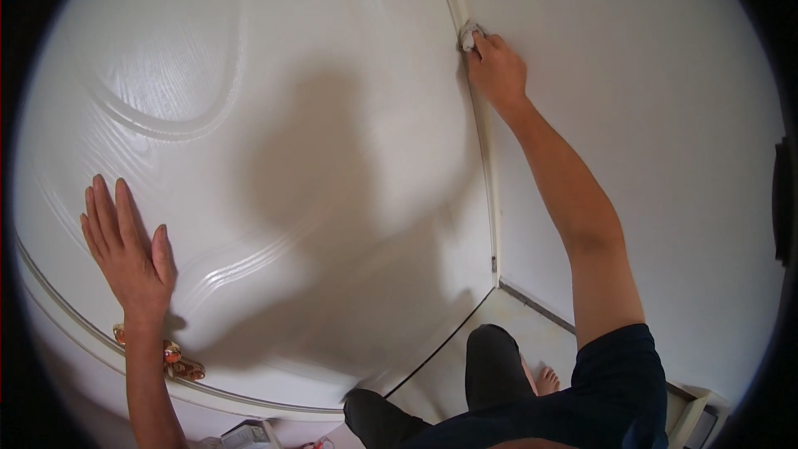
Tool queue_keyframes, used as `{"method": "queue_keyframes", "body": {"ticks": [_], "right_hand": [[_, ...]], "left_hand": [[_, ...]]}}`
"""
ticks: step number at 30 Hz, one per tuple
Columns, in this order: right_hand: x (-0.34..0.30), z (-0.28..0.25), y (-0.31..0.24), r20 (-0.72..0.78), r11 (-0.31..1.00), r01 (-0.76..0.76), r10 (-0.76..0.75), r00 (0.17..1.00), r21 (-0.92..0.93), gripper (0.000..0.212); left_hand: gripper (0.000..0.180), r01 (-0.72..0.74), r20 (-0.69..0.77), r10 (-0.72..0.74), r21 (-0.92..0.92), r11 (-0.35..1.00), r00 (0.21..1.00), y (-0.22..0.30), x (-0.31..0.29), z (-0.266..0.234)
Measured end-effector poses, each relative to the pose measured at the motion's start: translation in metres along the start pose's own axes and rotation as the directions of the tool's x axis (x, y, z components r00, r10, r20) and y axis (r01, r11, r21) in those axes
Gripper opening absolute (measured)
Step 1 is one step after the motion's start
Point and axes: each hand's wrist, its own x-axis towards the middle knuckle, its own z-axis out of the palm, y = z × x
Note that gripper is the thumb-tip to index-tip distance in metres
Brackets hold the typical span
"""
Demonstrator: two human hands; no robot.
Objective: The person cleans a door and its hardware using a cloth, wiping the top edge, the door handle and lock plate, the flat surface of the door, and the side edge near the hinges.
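My left hand point(127, 254) lies flat on a white door point(316, 283) with moulded curved lines, its fingers stretched upward. Just under that wrist is the door's gold-coloured handle point(184, 363), partly covered by my forearm. My right arm reaches up and away to the door's far edge. There my right hand point(497, 71) grips a crumpled greyish-white cloth point(470, 36) and presses it against the cream door frame point(486, 158). Part of the cloth is hidden by my fingers.
A plain white wall point(665, 158) rises on the right of the frame. Below, my bent knees and a bare foot show above the light floor point(524, 324). A small box point(247, 435) sits at the lower left, and a dark object point(782, 199) is at the right rim.
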Motion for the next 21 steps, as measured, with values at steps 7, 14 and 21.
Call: {"method": "queue_keyframes", "body": {"ticks": [7,14,21], "right_hand": [[-0.053,0.000,0.000,0.082,0.998,-0.063,0.062,0.995,0.011,0.035],[-0.092,0.013,0.006,0.027,0.990,-0.133,0.132,0.991,0.041,0.028],[-0.115,0.017,0.007,0.036,0.991,-0.132,0.130,0.991,0.036,0.029]], "left_hand": [[0.071,-0.020,0.009,0.020,-0.014,1.000,1.000,0.000,-0.001,-0.002],[0.066,-0.100,-0.020,0.099,-0.026,0.995,0.995,0.004,0.004,0.004],[0.063,-0.140,-0.051,0.138,-0.035,0.990,0.989,-0.007,-0.004,0.009]]}}
